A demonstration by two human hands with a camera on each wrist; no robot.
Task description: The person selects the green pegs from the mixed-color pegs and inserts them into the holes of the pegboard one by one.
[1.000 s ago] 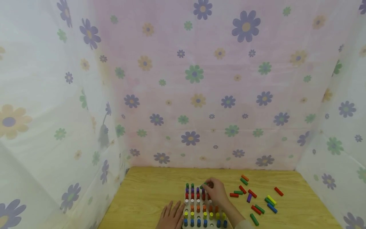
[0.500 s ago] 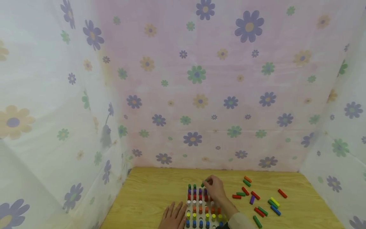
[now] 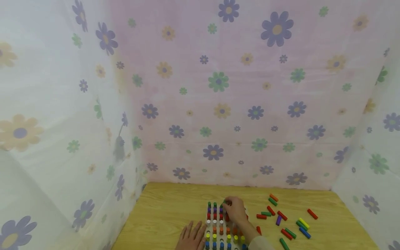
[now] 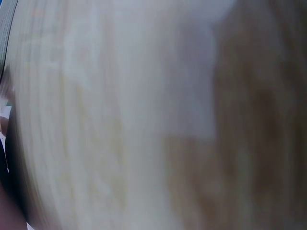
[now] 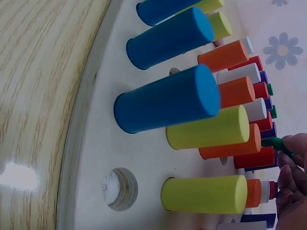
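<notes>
A wooden pegboard (image 5: 148,158) holds upright rows of coloured pegs, with green pegs (image 3: 212,205) in the farthest row and blue pegs (image 5: 168,98) nearest. My right hand (image 3: 235,211) is over the far end of the board. Its thumb and fingertips pinch a green peg (image 5: 274,143), tilted, at the far row; whether its lower end sits in a hole is hidden. My left hand (image 3: 191,237) lies with straight fingers at the board's left edge; whether it touches the board I cannot tell. The left wrist view shows only blurred wood grain up close.
Loose pegs lie scattered on the wooden table (image 3: 168,205) right of the board, among them a purple peg (image 3: 278,220), a yellow peg (image 3: 303,223) and a blue peg (image 3: 305,232). A flowered curtain (image 3: 237,90) encloses the back and sides.
My right hand has lowered slightly toward the far row with the green peg. The whole head view has shifted a little. My left hand keeps its place beside the board.
</notes>
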